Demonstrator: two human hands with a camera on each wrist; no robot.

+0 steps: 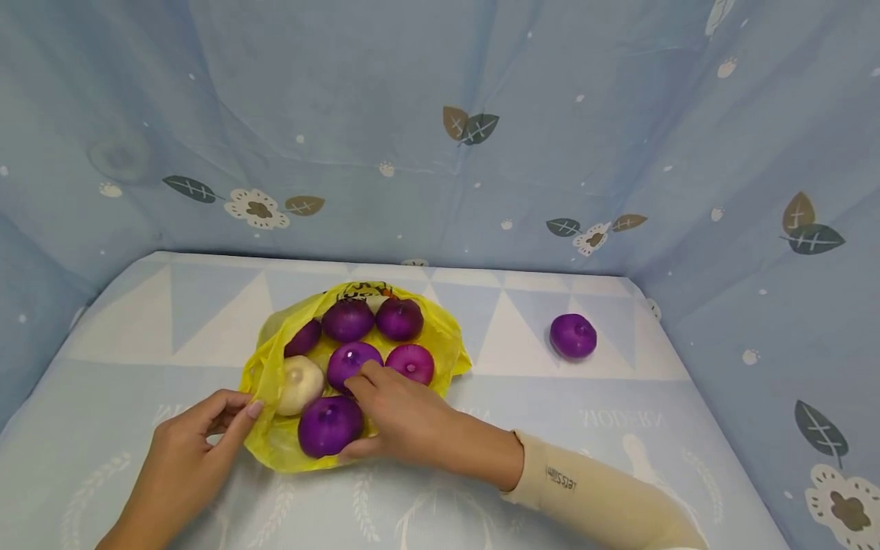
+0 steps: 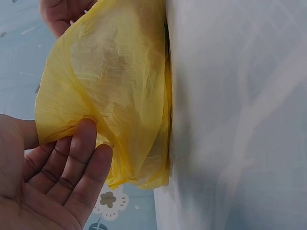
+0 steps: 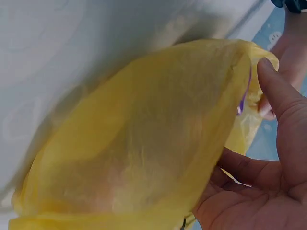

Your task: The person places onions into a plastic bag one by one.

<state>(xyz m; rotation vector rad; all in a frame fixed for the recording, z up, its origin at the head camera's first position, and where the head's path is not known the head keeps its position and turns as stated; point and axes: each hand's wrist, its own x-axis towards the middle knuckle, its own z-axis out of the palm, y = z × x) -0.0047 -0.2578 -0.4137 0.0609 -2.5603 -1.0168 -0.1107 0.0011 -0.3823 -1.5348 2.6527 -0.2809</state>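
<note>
A yellow plastic bag (image 1: 450, 336) lies on its side with its mouth toward me, holding several purple onions and one white onion (image 1: 300, 386). My left hand (image 1: 195, 443) pinches the bag's left rim between thumb and fingers; the left wrist view shows the crumpled yellow film (image 2: 115, 81) there. Inside the mouth, my right hand (image 1: 409, 420) reaches with thumb and fingers apart. Its fingers lie by the middle purple onion (image 1: 347, 363), its thumb beside the front purple onion (image 1: 330, 428). In the right wrist view, the bag wall (image 3: 144, 139) hides the fingertips.
One purple onion (image 1: 574, 336) sits alone toward the right of the table. A patterned light cloth (image 1: 550, 428) covers the tabletop. Blue printed curtains (image 1: 385, 99) hang behind and at both sides.
</note>
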